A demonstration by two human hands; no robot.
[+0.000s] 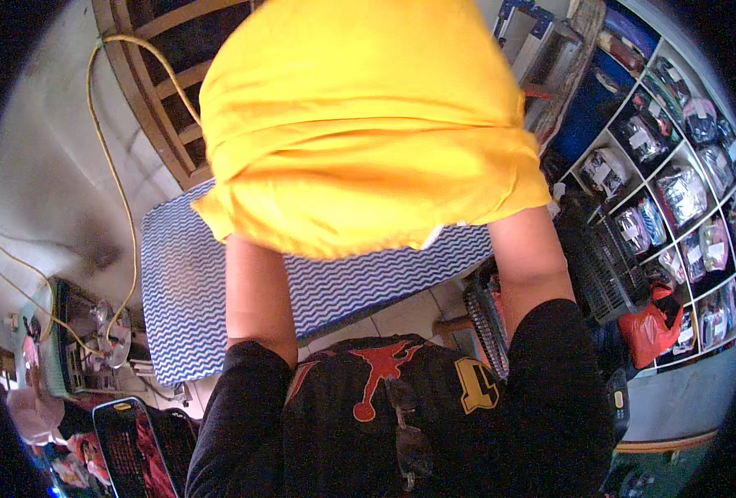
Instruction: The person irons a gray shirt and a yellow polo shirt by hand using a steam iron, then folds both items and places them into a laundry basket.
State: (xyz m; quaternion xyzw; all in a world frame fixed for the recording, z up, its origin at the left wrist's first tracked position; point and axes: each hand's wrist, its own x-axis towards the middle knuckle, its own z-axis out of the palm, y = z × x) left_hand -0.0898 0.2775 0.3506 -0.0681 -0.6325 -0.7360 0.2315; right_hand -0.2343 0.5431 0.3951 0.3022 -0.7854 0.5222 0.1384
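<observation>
A yellow cloth garment (368, 143) fills the upper middle of the view, raised above a padded surface with a blue and white zigzag cover (181, 292). Both of my bare forearms reach up into the cloth, one at its left edge and one at its right. My left hand and my right hand are hidden under or behind the fabric, so their fingers cannot be seen. A small white strip (433, 237) shows at the garment's lower edge.
White cube shelving (679, 233) with packed clothing stands at the right, beside black plastic crates (601, 267) and a red plastic bag (651, 330). A yellow hose or cable (110, 149) hangs at the left before a wooden frame (150, 124). A black basket (134, 448) sits lower left.
</observation>
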